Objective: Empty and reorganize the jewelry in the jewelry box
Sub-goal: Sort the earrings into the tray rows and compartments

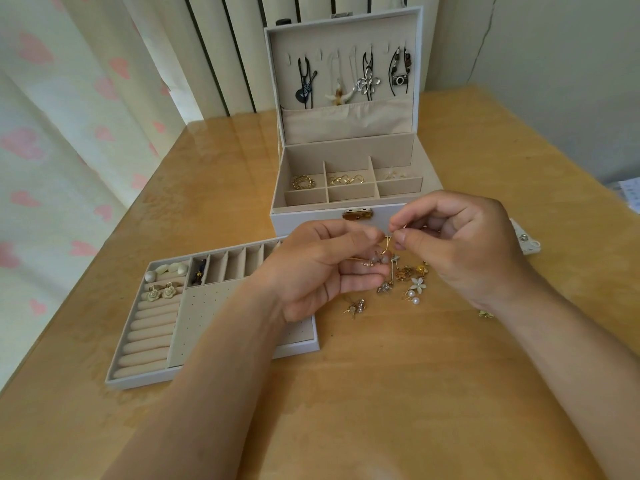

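At the middle of the surface (381, 393), before the open jewelry box (304, 220), our left hand (322, 271) and right hand (460, 244) both pinch one gold-wire earring (387, 242). We note loose earrings (412, 282) beneath.

Counter (398, 393): light-brown wood grain with a glossy, reflective top.

Items resting directly on it:
- White jewelry box (304, 220), standing at the far middle with its lid raised upright.
- White tray (214, 370), lying flat in front of and to the left of the box. Its far right corner is hidden, so contact with the box cannot be confirmed.
- Heap of loose jewelry (412, 282), just in front of the box and right of the tray: gold pieces, a white flower and pearl studs.
- Small gold cluster (356, 308), apart from the heap on its near left.
- Single yellowish piece (485, 314), partly hidden, to the right of the heap.
- White pouch (526, 242), right of the box and partly hidden.
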